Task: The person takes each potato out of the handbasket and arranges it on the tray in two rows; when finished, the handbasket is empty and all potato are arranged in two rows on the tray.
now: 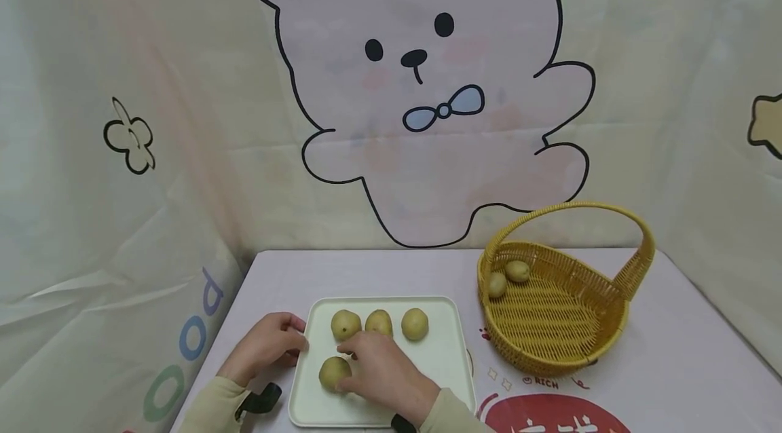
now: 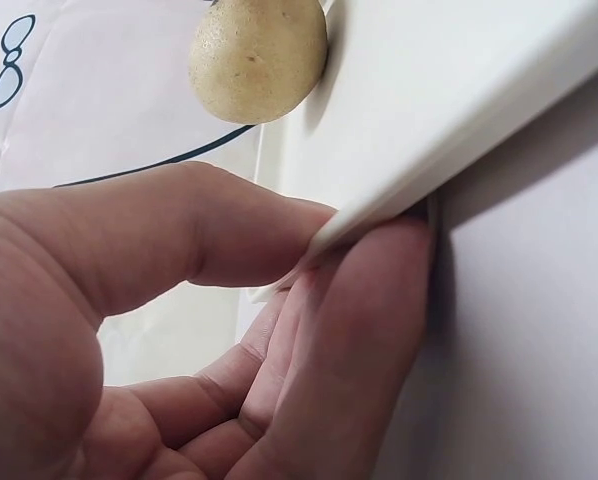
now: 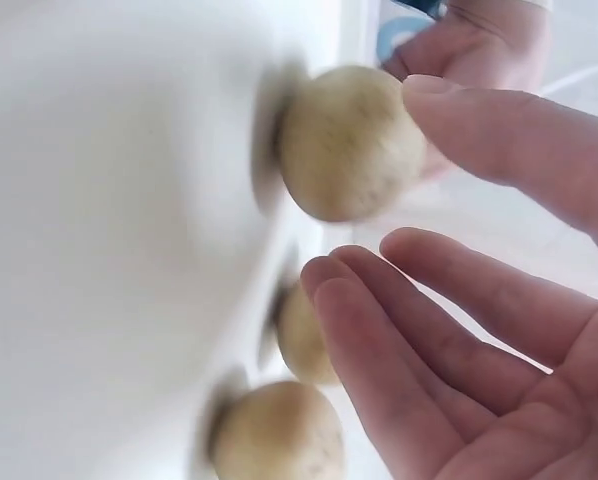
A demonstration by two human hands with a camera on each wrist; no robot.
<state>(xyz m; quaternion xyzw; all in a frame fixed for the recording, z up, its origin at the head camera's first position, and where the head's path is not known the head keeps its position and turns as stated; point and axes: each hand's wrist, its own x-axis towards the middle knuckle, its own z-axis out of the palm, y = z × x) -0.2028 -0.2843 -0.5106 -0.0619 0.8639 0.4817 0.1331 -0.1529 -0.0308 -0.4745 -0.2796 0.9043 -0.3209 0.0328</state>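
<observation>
A white rectangular tray (image 1: 449,351) bears potatoes: three in a row toward its far side, among them a left one (image 1: 345,325), a middle one (image 1: 379,322) and a right one (image 1: 415,324). One more potato (image 1: 334,373) lies nearer, at the tray's left. My left hand (image 1: 265,348) pinches the tray's left rim between thumb and finger, plainly seen in the left wrist view. Over the tray, my right hand (image 1: 387,372) spreads thumb and fingers around the near potato (image 3: 351,145). Its thumb tip overlaps that potato's edge; whether it touches, I cannot tell.
Right of the tray stands a yellow woven basket (image 1: 552,317) with a tall handle. Two potatoes (image 1: 517,271) lie inside at its left. A white cloth with red print (image 1: 552,414) covers the table. A curtain with a cartoon bear (image 1: 421,168) hangs behind.
</observation>
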